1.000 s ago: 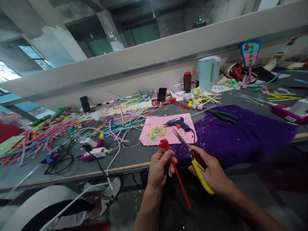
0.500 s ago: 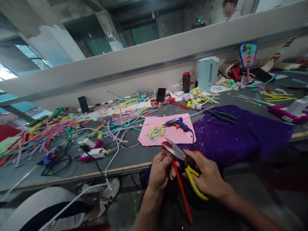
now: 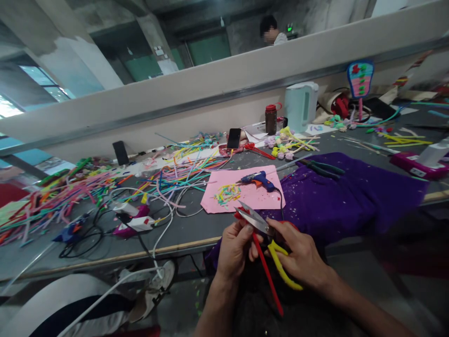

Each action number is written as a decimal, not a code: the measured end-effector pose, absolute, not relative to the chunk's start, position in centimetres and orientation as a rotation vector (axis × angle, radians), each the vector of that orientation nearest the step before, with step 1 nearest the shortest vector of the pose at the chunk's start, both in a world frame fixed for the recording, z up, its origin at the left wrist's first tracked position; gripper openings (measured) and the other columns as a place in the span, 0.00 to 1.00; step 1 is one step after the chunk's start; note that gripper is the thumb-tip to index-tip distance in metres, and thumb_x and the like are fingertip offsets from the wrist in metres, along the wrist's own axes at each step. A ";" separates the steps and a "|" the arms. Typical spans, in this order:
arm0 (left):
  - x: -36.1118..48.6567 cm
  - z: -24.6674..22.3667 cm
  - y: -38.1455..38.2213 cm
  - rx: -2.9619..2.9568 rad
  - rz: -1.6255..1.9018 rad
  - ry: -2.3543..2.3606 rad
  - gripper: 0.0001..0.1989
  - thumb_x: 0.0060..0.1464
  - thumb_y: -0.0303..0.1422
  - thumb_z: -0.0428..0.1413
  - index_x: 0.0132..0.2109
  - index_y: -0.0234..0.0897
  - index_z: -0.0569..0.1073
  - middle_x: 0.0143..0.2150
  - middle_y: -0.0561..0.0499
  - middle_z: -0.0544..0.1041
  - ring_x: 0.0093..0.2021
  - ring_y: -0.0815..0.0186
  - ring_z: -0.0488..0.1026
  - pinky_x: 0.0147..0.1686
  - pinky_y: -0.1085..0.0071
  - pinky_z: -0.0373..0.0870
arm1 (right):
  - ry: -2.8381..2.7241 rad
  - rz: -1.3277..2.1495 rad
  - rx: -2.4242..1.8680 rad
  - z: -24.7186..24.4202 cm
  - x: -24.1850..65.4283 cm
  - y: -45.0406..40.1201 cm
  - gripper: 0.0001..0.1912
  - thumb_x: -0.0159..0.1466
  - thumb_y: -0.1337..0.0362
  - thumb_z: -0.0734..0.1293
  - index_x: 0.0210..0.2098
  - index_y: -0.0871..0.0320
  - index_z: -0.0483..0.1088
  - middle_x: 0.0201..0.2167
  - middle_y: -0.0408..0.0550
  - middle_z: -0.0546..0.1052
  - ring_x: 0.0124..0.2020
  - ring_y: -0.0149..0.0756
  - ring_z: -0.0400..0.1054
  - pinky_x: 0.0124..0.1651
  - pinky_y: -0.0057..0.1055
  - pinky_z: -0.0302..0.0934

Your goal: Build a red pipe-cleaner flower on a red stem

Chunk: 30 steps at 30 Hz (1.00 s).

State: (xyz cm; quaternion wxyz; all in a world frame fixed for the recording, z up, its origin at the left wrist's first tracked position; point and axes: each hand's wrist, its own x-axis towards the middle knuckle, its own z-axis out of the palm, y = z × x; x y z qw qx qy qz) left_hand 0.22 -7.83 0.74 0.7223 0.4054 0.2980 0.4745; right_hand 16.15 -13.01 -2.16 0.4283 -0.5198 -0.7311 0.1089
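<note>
Pinched in my left hand (image 3: 234, 245) is a red pipe-cleaner flower, its long red stem (image 3: 269, 278) slanting down to the right. My right hand (image 3: 298, 255) grips scissors (image 3: 257, 221) with a yellow handle; the blades are parted and lie over the red flower head, which they partly cover. Both hands are close together in front of the table edge. Beyond them a pink sheet (image 3: 210, 192) carries a blue glue gun (image 3: 259, 180) and a small heap of cut pastel pieces (image 3: 227, 194).
A purple cloth (image 3: 351, 201) with pliers (image 3: 324, 168) on it covers the table's right part. Many pipe cleaners (image 3: 84, 187) spread over the left, near cables and a power strip (image 3: 135, 224). A kettle (image 3: 300, 106) and a bottle (image 3: 271, 119) stand behind.
The red stem's lower end has swung slightly right and up. Both hands keep their grips, and the scissors stay over the flower head. A person in the background has moved left.
</note>
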 end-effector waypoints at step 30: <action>-0.1 1.3 -7.5 0.806 1.035 0.799 0.12 0.43 0.38 0.61 0.29 0.31 0.71 0.18 0.53 0.72 0.10 0.80 0.58 0.09 0.84 0.50 | -1.173 1.204 -1.040 -0.1 15.7 -12.8 0.27 0.53 0.64 0.69 0.51 0.55 0.60 0.30 0.42 0.70 0.27 0.28 0.65 0.28 0.23 0.60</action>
